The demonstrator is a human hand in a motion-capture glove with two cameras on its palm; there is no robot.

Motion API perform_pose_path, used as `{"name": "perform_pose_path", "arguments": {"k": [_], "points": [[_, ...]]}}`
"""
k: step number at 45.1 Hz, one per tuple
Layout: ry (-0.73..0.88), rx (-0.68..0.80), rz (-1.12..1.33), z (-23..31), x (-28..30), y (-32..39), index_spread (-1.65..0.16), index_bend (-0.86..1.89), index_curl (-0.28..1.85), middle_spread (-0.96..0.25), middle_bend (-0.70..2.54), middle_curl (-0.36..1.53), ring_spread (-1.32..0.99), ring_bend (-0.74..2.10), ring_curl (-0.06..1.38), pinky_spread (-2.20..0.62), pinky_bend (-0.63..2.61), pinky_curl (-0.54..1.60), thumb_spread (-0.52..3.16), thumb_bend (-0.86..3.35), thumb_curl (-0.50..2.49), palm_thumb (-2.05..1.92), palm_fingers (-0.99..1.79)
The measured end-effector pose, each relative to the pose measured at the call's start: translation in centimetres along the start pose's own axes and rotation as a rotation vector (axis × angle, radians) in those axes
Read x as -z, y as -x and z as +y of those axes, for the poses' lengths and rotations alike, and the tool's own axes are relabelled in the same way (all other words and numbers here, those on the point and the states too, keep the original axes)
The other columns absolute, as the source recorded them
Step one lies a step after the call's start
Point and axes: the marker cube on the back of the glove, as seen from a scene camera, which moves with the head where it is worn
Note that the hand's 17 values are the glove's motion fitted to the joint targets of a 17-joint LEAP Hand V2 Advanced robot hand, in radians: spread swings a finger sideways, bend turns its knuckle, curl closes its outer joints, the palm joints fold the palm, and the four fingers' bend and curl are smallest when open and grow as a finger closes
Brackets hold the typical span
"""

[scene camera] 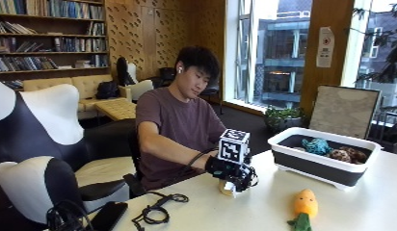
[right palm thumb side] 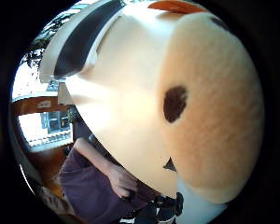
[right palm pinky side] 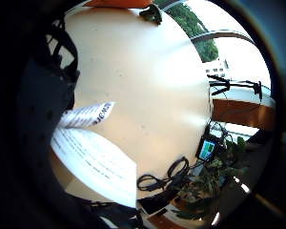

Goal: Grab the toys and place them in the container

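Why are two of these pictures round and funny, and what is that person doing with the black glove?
The round pictures come from tiny cameras on the palm of the gloved right hand. The third is taken from across the table. The person is tidying toys into the white and dark container, which already holds a few. The hand rests on a small tan toy, seen huge in one round picture; whether its fingers grip it, I cannot tell. An orange carrot toy waits on the table.
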Motion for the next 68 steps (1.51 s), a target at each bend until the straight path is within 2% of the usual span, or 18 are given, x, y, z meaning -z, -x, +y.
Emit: {"name": "perform_pose_path", "arguments": {"k": [7, 8, 9, 15, 24, 30, 35, 40, 41, 45, 49, 55, 60, 65, 68], "points": [[-0.011, -0.011, -0.087, -1.6, 1.2, -0.2, -0.30, 0.35, 0.23, -0.25, 0.65, 0.60, -0.32, 1.06, 0.51, -0.25, 0.98, 0.36, 1.00, 0.24, 0.57, 0.63, 0.90], [-0.021, -0.023, -0.084, -1.8, 1.6, -0.2, -0.30, 0.29, 0.22, -0.26, 0.61, 0.59, -0.33, 1.04, 0.50, -0.26, 1.01, 0.37, 0.99, 0.21, 0.57, 0.61, 0.78], [-0.037, -0.040, -0.079, -2.1, 2.4, -0.2, -0.32, 0.42, 0.28, -0.27, 0.70, 0.64, -0.34, 1.08, 0.54, -0.27, 0.98, 0.38, 0.94, 0.23, 0.59, 0.64, 0.93], [-0.161, -0.156, -0.080, -4.8, 11.2, -2.7, -0.38, 0.63, 0.35, -0.31, 0.85, 0.73, -0.39, 1.14, 0.57, -0.30, 0.93, 0.38, 0.78, 0.22, 0.67, 0.67, 1.07], [-0.285, -0.181, -0.056, -6.1, 23.6, -2.2, -0.43, 0.80, 0.49, -0.34, 0.96, 0.84, -0.41, 1.20, 0.64, -0.32, 0.97, 0.43, 0.57, 0.20, 0.76, 0.69, 0.97], [-0.328, -0.182, -0.017, -7.1, 28.5, 1.0, -0.46, 0.87, 0.57, -0.35, 1.00, 0.90, -0.42, 1.24, 0.67, -0.32, 1.01, 0.46, 0.48, 0.19, 0.81, 0.68, 0.91], [-0.338, -0.116, -0.024, -8.4, 29.9, 4.7, -0.47, 0.90, 0.63, -0.36, 1.03, 0.93, -0.43, 1.27, 0.69, -0.33, 1.05, 0.48, 0.42, 0.18, 0.85, 0.69, 0.87], [-0.334, 0.209, 0.092, -9.4, 29.8, 8.2, -0.48, 0.92, 0.70, -0.36, 1.05, 0.96, -0.43, 1.30, 0.71, -0.33, 1.08, 0.50, 0.37, 0.17, 0.88, 0.69, 0.84], [-0.331, 0.211, 0.096, -9.8, 29.7, 9.1, -0.48, 0.92, 0.71, -0.37, 1.06, 0.97, -0.43, 1.30, 0.71, -0.33, 1.09, 0.50, 0.36, 0.17, 0.88, 0.69, 0.83], [-0.311, 0.033, 0.039, -12.0, 29.7, 13.8, -0.49, 0.93, 0.76, -0.37, 1.08, 0.99, -0.42, 1.32, 0.72, -0.32, 1.10, 0.51, 0.33, 0.16, 0.91, 0.69, 0.80], [-0.294, 0.062, 0.102, -13.3, 29.0, 16.8, -0.49, 0.92, 0.81, -0.37, 1.09, 1.00, -0.42, 1.34, 0.73, -0.32, 1.13, 0.53, 0.30, 0.16, 0.93, 0.69, 0.78], [-0.286, 0.007, 0.091, -15.3, 28.2, 22.7, -0.50, 0.90, 0.88, -0.37, 1.10, 1.02, -0.42, 1.36, 0.74, -0.32, 1.17, 0.54, 0.28, 0.14, 0.96, 0.68, 0.73], [-0.256, 0.109, 0.046, -15.7, 27.6, 26.4, -0.50, 0.84, 0.93, -0.38, 1.05, 1.01, -0.41, 1.38, 0.74, -0.32, 1.22, 0.55, 0.28, 0.13, 0.98, 0.70, 0.64], [-0.226, -0.005, 0.089, -16.5, 26.9, 27.5, -0.50, 0.75, 0.96, -0.40, 1.02, 1.01, -0.40, 1.39, 0.74, -0.31, 1.27, 0.56, 0.30, 0.11, 0.99, 0.69, 0.58], [-0.203, 0.083, 0.077, -16.2, 26.6, 28.2, -0.50, 0.70, 0.98, -0.41, 0.98, 1.00, -0.40, 1.40, 0.73, -0.31, 1.30, 0.56, 0.32, 0.09, 0.99, 0.69, 0.54]]}}
